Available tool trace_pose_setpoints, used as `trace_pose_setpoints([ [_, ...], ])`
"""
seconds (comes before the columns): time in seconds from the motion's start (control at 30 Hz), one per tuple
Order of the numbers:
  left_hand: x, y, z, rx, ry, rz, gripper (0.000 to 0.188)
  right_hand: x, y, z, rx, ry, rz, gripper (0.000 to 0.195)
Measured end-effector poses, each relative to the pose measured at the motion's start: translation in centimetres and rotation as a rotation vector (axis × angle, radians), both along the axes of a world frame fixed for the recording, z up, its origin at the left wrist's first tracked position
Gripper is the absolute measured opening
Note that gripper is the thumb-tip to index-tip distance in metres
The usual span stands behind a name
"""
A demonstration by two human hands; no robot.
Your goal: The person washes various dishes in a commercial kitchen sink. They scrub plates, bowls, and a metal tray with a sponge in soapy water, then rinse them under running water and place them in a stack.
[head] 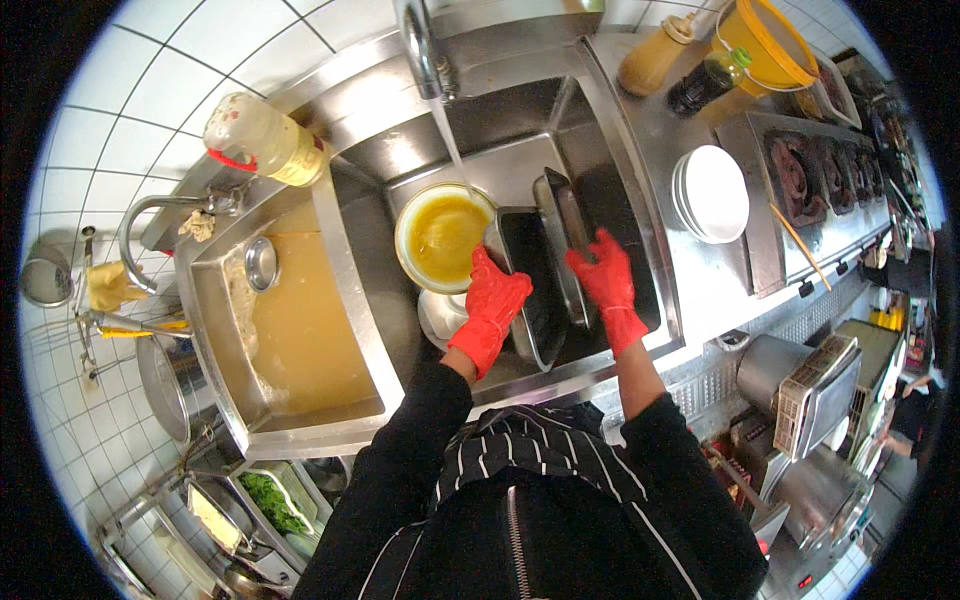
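My left hand (492, 307), in a red rubber glove, grips the near-left side of a deep steel food pan (529, 292) tilted in the right sink basin (600, 142). A second, narrower-looking steel pan (561, 240) leans on its side just right of it. Beside that pan is my right hand (609, 289), also red-gloved, with fingers apart; whether its fingertips touch the pan is unclear. Water runs from the faucet (421, 52) into a pale-rimmed bowl (401, 240) of yellowish liquid. White dishes (439, 319) lie partly hidden beneath the bowl.
The left basin (315, 322) holds cloudy brown water and a small metal bowl (261, 264). A large plastic jug (262, 139) stands behind. On the right counter are stacked white bowls (712, 195), a sauce bottle (655, 56), a dark bottle (705, 82) and a yellow bucket (765, 45).
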State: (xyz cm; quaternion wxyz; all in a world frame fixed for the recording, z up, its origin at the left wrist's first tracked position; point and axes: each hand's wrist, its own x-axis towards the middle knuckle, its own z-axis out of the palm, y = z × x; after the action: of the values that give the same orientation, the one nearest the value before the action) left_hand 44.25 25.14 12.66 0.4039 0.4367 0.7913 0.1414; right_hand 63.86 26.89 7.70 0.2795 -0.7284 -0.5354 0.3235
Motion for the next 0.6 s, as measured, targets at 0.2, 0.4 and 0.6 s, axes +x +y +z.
trace_pose_setpoints([
  [0.2,-1.9,-0.9,3.5,0.125,-0.107,0.026,0.083,-0.4,-1.2,-10.9,-0.366,-0.178,0.094,0.061],
  [0.4,-9.8,-5.6,6.7,0.373,-0.357,0.386,0.057,-0.9,-0.3,-4.3,-0.283,0.195,0.086,0.06],
  [0.6,-18.6,-10.7,8.4,0.459,-0.587,0.802,0.03,-2.7,-2.1,3.9,-0.25,0.06,0.261,0.045],
])
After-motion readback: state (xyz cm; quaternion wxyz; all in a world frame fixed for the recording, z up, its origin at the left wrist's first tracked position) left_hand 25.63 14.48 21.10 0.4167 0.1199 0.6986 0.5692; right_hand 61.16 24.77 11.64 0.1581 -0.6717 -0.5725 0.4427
